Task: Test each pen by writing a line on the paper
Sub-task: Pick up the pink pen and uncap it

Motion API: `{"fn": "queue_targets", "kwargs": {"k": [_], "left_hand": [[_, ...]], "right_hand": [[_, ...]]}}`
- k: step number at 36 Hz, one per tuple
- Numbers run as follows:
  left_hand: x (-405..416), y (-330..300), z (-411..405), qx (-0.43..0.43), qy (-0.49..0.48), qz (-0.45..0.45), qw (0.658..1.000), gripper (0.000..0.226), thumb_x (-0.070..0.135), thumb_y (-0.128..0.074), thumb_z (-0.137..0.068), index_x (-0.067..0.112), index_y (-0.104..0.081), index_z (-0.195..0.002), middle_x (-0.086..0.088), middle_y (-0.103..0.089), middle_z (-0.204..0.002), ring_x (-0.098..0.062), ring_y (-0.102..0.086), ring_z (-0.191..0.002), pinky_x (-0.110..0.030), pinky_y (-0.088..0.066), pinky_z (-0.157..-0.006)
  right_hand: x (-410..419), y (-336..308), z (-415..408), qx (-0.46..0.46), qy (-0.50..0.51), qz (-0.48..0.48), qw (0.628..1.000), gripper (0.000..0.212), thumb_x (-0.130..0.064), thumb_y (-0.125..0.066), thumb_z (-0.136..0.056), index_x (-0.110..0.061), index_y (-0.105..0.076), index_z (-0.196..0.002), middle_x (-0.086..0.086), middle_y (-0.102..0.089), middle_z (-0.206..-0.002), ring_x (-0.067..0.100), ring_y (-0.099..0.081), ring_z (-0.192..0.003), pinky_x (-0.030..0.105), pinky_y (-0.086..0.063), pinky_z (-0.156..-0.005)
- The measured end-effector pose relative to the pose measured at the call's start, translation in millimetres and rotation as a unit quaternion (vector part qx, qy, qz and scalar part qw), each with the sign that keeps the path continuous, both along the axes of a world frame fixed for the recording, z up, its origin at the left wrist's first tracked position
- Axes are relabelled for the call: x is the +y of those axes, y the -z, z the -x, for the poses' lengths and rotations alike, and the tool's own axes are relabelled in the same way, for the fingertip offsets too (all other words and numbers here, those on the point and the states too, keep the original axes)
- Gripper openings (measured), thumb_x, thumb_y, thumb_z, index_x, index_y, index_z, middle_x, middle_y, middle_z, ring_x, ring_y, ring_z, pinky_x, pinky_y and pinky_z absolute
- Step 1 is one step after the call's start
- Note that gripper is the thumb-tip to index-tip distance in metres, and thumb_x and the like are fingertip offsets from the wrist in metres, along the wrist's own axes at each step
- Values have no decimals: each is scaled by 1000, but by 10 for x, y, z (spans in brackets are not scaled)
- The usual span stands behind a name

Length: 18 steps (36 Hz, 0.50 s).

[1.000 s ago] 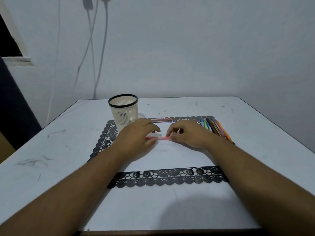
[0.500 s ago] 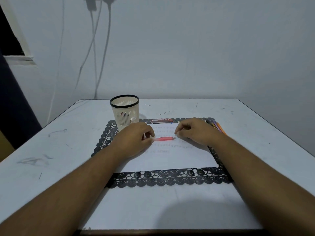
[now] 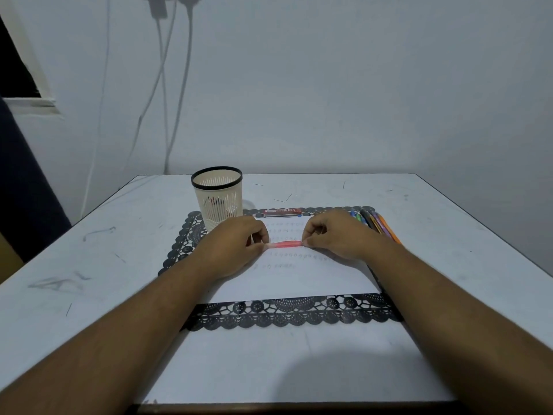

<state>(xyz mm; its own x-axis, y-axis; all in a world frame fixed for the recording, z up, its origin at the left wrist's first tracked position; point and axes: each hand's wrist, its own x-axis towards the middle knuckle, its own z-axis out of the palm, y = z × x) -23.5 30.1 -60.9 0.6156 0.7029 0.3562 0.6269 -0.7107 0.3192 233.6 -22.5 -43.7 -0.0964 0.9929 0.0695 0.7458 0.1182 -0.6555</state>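
Observation:
A pink-red pen lies level just above the white paper, held at both ends. My left hand pinches its left end and my right hand pinches its right end. The paper carries several faint rows of test scribbles. Behind my right hand lies a row of several coloured pens on the mat's right side.
The paper rests on a black lace placemat on a white table. A cream slotted pen cup with a black rim stands at the mat's far left corner. A red flat pen box lies beyond the paper.
The pen is still held at both ends; the visible stretch between my hands has grown longer and the hands sit a little further apart.

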Motion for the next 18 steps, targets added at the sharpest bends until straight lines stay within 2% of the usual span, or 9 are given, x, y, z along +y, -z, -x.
{"fn": "queue_targets", "kwargs": {"k": [2,7,13,18], "left_hand": [[12,6,0,0,2,1,1000,4,25,-72,-93,28,-71,-93,18,-61,-88,-1,-57,-81,-27,-49,-72],[1,2,0,6,-1,-1,1000,3,26,-72,-93,28,-72,-96,18,-62,-90,-1,-58,-82,-25,-49,-72],[-6,-10,-11,9,-5,0,1000,3,26,-71,-94,29,-71,-95,20,-60,-88,0,-57,-81,-21,-43,-68],[-21,-13,-10,10,-5,0,1000,3,25,-71,-94,27,-72,-96,19,-60,-88,0,-57,-82,-21,-44,-69]], "right_hand": [[-1,-2,-6,1,1,4,1000,11,-19,-79,-92,-24,-78,-83,-5,-75,-81,5,-66,-71,19,-54,-62],[8,-17,-41,-15,4,12,1000,9,-23,-78,-93,-24,-77,-84,-5,-75,-83,9,-68,-76,29,-56,-70],[16,-52,-122,-53,9,8,999,7,-25,-78,-92,-26,-77,-86,-12,-73,-85,5,-64,-79,24,-46,-68],[43,-48,-149,-46,28,-4,999,11,-25,-78,-92,-27,-76,-81,-14,-70,-78,1,-57,-70,22,-41,-64]]}}
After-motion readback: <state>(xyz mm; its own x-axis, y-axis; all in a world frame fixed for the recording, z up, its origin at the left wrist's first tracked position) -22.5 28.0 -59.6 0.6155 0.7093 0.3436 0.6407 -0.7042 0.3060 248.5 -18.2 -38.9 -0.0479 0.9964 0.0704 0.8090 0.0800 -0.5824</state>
